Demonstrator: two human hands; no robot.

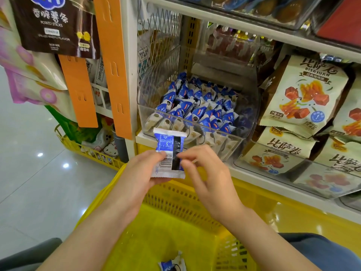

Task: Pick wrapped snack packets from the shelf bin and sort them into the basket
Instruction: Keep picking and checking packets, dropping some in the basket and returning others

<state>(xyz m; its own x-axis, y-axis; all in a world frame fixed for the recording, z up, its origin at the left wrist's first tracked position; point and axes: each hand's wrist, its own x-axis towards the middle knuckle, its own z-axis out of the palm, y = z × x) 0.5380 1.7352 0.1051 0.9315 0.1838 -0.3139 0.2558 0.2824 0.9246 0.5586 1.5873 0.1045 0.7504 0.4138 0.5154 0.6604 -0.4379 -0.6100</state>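
A blue and white wrapped snack packet (168, 151) stands upright above the yellow basket (175, 196), its barcode side facing me. My left hand (140, 177) grips its lower left edge. My right hand (205, 173) pinches its right edge with fingertips. Behind it, a clear shelf bin (248, 122) holds several more blue and white packets (199, 106). One packet (172, 264) lies on the basket floor near the bottom of the view.
Large cream snack bags (300, 94) fill the shelf to the right of the bin. Orange hanging strips (113, 65) and a dark potato-stick bag (52, 24) hang at left. A second yellow basket (88, 149) stands on the tiled floor at left.
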